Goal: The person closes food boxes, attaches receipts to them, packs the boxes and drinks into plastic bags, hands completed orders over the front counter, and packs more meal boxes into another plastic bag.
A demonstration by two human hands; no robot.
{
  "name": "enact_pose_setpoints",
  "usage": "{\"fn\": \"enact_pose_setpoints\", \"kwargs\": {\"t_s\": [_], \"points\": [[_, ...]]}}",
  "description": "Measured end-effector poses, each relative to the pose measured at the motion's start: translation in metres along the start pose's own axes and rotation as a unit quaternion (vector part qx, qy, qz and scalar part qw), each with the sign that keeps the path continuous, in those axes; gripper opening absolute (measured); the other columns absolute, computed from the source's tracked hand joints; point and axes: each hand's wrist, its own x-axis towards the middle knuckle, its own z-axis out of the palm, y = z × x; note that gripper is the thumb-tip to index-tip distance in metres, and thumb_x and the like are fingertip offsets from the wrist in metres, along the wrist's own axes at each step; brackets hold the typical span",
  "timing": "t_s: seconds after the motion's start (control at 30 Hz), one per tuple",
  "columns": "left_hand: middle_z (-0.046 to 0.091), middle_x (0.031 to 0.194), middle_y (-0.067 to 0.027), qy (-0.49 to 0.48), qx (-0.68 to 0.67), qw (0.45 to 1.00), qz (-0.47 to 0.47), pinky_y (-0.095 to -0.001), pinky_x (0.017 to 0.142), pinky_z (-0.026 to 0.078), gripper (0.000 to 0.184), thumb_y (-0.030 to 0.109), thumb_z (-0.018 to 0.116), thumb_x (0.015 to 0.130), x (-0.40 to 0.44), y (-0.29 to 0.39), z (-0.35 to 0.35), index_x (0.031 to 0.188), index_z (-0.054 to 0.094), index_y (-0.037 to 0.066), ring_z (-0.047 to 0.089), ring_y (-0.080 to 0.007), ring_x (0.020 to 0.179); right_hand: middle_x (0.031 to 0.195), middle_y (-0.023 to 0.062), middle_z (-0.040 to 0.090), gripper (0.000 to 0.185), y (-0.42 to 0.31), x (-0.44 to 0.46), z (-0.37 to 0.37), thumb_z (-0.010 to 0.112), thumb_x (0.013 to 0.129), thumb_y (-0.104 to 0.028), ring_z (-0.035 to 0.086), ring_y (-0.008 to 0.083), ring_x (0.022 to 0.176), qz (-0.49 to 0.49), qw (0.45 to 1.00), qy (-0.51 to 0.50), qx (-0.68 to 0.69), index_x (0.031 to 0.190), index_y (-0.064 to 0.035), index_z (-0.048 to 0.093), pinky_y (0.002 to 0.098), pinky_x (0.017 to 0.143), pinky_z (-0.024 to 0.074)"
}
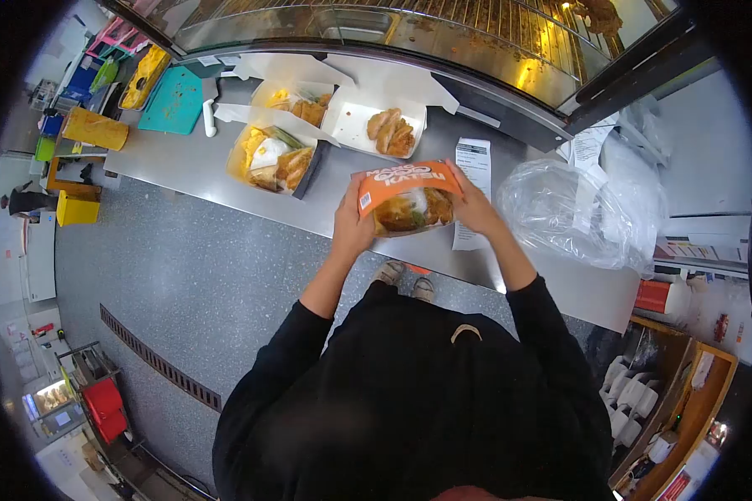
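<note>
An orange-sleeved food container (pixel 409 199) is held between my two hands above the counter's front edge; food shows under its clear part. My left hand (pixel 353 219) grips its left side, and my right hand (pixel 475 207) closes on its right side. Just beyond it, an open white box (pixel 355 119) holds sliced fried food (pixel 391 132). To the left stand two more open boxes, the nearer box (pixel 307 173) with fried pieces, something white and something yellow inside. A printed receipt (pixel 473 159) lies on the counter, partly behind my right hand.
Clear plastic bags (pixel 564 213) lie on the steel counter (pixel 184 171) at the right. A teal board (pixel 172 100) and a white-handled tool (pixel 209 118) are at the left. A glass-fronted cabinet with racks (pixel 443 42) runs along the back. One person (pixel 32 200) stands far left.
</note>
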Motion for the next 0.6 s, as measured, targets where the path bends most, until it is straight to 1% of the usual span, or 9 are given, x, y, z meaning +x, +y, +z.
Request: {"fn": "enact_pose_setpoints", "kwargs": {"t_s": [0.1,0.13,0.23,0.3,0.4,0.43,0.47,0.57,0.6], "points": [[0.036,0.125,-0.0266,0.013,0.09,0.99,0.105,-0.0371,0.096,0.03,0.058,0.026,0.056,0.077,-0.01,-0.03,0.005,0.124,0.034,0.0,0.038,-0.0369,0.115,0.127,0.021,0.038,0.061,0.016,-0.013,0.024,0.047,0.081,-0.012,0.038,0.035,0.116,-0.05,0.997,0.053,0.023,0.134,-0.0105,0.017,0.0357,0.097,0.0308],[0.035,0.126,-0.027,-0.006,0.089,0.988,0.129,-0.037,0.097,0.029,0.06,0.027,0.057,0.076,-0.012,-0.033,0.003,0.124,0.034,0.0,0.037,-0.037,0.117,0.128,0.0205,0.038,0.064,0.043,-0.012,0.035,0.047,0.081,-0.013,0.037,0.0338,0.118,-0.072,0.993,0.083,-0.049,0.135,-0.0069,0.013,0.0355,0.098,0.0283],[0.033,0.126,-0.0284,-0.067,0.045,0.982,0.172,-0.0369,0.097,0.028,0.065,0.033,0.06,0.074,-0.012,-0.03,-0.01,0.124,0.033,0.0,0.034,-0.0373,0.118,0.127,0.0194,0.039,0.062,0.033,-0.015,0.022,0.049,0.08,-0.015,0.037,0.0304,0.119,-0.083,0.995,0.048,-0.006,0.133,-0.0025,0.019,0.0332,0.097,0.0296],[0.035,0.123,-0.0297,-0.117,-0.041,0.979,0.16,-0.0374,0.095,0.03,0.068,0.036,0.061,0.074,-0.004,-0.041,-0.02,0.124,0.033,0.0,0.035,-0.0376,0.117,0.122,0.0179,0.045,0.057,0.031,-0.006,-0.007,0.049,0.081,-0.02,0.041,0.0287,0.115,0.01,0.989,-0.06,0.134,0.13,-0.0008,0.027,0.0317,0.094,0.0328],[0.036,0.12,-0.0317,-0.111,-0.173,0.962,-0.178,-0.0393,0.092,0.033,0.063,0.035,0.056,0.079,0.02,-0.022,-0.017,0.124,0.032,-0.002,0.036,-0.0389,0.115,0.11,0.0158,0.054,0.047,-0.002,0.006,-0.024,0.046,0.084,-0.027,0.05,0.0273,0.104,0.169,0.945,-0.097,0.262,0.12,0.0019,0.041,0.0299,0.085,0.0385],[0.036,0.119,-0.0321,-0.08,-0.111,0.978,-0.16,-0.0397,0.091,0.034,0.061,0.034,0.054,0.081,0.022,-0.015,-0.009,0.123,0.031,-0.004,0.036,-0.0403,0.114,0.105,0.015,0.057,0.045,-0.017,0.015,-0.022,0.044,0.084,-0.028,0.053,0.027,0.099,0.222,0.927,-0.086,0.29,0.116,0.0028,0.045,0.0295,0.082,0.0406],[0.037,0.118,-0.0326,-0.049,-0.048,0.988,-0.142,-0.04,0.09,0.034,0.059,0.033,0.051,0.082,0.023,-0.007,0.002,0.122,0.031,-0.005,0.036,-0.0417,0.113,0.095,0.0177,0.059,0.043,-0.007,0.029,-0.005,0.036,0.087,-0.03,0.057,0.0326,0.089,0.215,0.965,-0.04,0.142,0.111,0.0053,0.044,0.036,0.076,0.0431],[0.036,0.117,-0.0345,0.008,0.115,0.993,-0.039,-0.0414,0.092,0.032,0.057,0.03,0.048,0.085,0.016,-0.015,0.019,0.122,0.029,-0.009,0.034,-0.0459,0.113,0.094,0.023,0.057,0.044,-0.011,0.025,0.035,0.033,0.088,-0.028,0.057,0.0386,0.086,0.177,0.975,0.085,-0.109,0.115,0.0068,0.037,0.0419,0.077,0.0429],[0.035,0.118,-0.0352,0.019,0.165,0.986,0.002,-0.042,0.093,0.031,0.057,0.029,0.047,0.085,0.013,-0.023,0.023,0.122,0.028,-0.01,0.032,-0.0473,0.114,0.104,0.0288,0.051,0.052,-0.01,0.017,0.042,0.036,0.088,-0.028,0.051,0.042,0.096,0.18,0.975,0.102,-0.081,0.123,0.0084,0.025,0.0428,0.086,0.0383]]}}
